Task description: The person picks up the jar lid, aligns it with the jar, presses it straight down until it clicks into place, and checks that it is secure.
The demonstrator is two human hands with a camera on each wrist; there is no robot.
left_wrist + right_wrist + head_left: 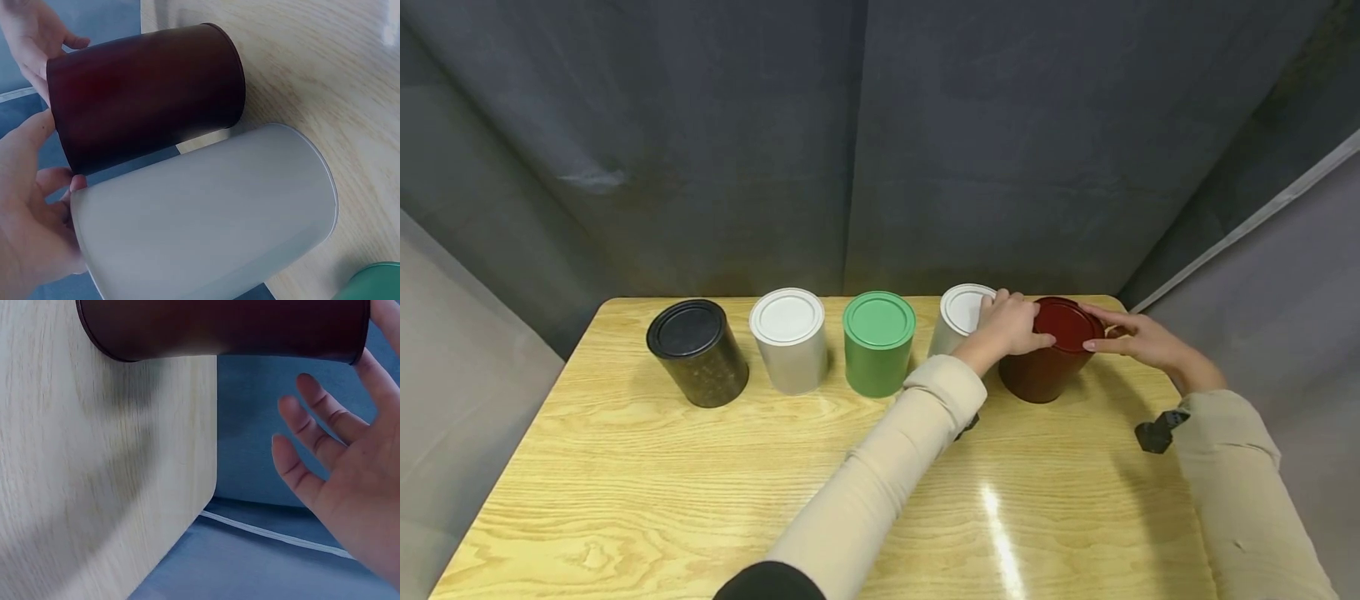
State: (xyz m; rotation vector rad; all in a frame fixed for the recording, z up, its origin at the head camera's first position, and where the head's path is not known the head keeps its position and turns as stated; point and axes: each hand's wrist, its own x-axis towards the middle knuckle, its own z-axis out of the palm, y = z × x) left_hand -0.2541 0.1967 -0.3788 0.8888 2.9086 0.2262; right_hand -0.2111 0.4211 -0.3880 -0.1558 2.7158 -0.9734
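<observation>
A dark red lidded canister (1037, 375) stands upright at the right end of a row on the wooden table. My left hand (1009, 325) reaches in from its left, with thumb and fingers at the lid's rim. From the right, my right hand (1142, 340) spans the rim with thumb and forefinger. Its other fingers spread loosely beside the canister in the right wrist view. Close to the left hand is a white canister (958, 310), partly hidden by that hand. In the left wrist view, the left fingers curl between the red canister (150, 94) and the white one (206, 219).
Further left along the row stand a green canister (878, 358), another white canister (790, 358) and a black one (703, 367). Dark curtains (850, 150) hang right behind the wooden table (662, 500). A light grey panel (1285, 283) borders the right side.
</observation>
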